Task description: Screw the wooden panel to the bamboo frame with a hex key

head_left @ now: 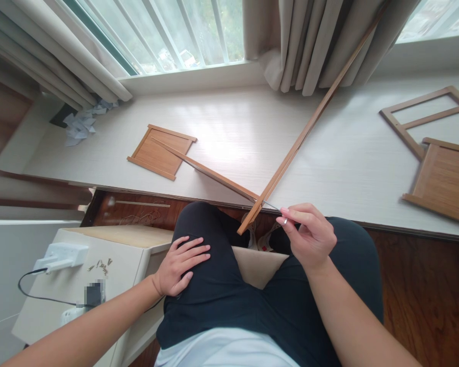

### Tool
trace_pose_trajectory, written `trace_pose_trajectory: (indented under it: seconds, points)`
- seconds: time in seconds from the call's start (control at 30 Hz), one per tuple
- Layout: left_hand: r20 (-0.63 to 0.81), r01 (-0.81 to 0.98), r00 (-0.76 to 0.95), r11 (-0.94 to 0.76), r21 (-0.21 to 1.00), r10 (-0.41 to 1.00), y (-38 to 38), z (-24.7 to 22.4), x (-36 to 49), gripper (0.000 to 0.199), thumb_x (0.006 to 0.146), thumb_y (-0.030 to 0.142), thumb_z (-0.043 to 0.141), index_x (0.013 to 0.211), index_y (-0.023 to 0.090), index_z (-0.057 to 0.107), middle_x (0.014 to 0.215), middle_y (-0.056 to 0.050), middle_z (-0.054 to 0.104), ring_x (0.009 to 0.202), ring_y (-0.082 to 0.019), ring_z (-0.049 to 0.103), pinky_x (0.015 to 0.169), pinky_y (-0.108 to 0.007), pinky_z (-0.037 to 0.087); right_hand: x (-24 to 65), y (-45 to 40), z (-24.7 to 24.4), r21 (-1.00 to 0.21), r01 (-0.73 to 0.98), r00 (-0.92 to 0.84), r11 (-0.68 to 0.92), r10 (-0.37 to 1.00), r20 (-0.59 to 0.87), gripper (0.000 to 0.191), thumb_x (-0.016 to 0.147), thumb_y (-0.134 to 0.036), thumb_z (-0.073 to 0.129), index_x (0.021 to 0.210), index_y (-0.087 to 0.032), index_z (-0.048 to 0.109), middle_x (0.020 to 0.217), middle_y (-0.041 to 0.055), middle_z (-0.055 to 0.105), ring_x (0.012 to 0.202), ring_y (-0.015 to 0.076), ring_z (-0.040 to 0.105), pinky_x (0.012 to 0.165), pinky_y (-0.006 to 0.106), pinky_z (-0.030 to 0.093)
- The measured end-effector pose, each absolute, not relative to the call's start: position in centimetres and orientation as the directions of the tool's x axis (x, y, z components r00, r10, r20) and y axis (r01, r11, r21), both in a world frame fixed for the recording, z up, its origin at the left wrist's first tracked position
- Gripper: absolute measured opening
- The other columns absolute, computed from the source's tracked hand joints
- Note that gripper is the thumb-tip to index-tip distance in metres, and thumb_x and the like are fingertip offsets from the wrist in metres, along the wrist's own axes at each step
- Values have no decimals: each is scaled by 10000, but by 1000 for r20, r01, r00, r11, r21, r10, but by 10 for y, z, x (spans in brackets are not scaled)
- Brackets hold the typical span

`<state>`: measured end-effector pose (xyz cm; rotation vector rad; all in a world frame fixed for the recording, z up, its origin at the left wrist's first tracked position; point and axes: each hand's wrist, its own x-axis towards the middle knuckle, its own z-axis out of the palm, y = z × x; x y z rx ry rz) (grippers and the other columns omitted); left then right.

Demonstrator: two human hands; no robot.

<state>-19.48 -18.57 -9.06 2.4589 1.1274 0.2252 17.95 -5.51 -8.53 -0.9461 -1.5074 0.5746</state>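
My right hand [309,232] pinches a thin metal tool [271,206], probably a hex key, whose far end meets the joint of a wooden frame. One long wooden piece [302,137] runs from that joint up toward the curtain, and a second strip [214,175] slants left over a small wooden panel [160,153]. The lower end of the joint juts past the ledge's front edge. My left hand [183,267] rests flat on my thigh with its fingers spread and nothing in it.
On the white ledge [222,117], an open wooden frame [396,122] and a larger panel [447,178] lie at right, paper scraps [78,127] at left. A cabinet [118,265] at lower left holds small screws [102,266], a power strip [67,254] and cables.
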Motion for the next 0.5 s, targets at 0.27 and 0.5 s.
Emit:
trace_pose_trajectory:
  seconds: [0.27,0.5]
  points:
    - [-52,694,649,-563,449,759,-188,-92,-196,564,953,362,438,1497,291,572,1519,-45,616,1494,-296,463,1263,-514,208,176,-55,-80,-811,232,55,538,825,563,244,873,-117,796,1058,-276,786,876,37,765,681,184,694,543,322,561]
    - [-60,700,645,-558,446,762,-188,-91,-196,555,967,371,427,1495,290,577,1519,-46,616,1492,-295,465,1258,-523,219,173,-55,-78,-818,205,77,537,825,560,266,871,-95,788,1068,-274,793,873,37,770,685,185,693,546,322,555]
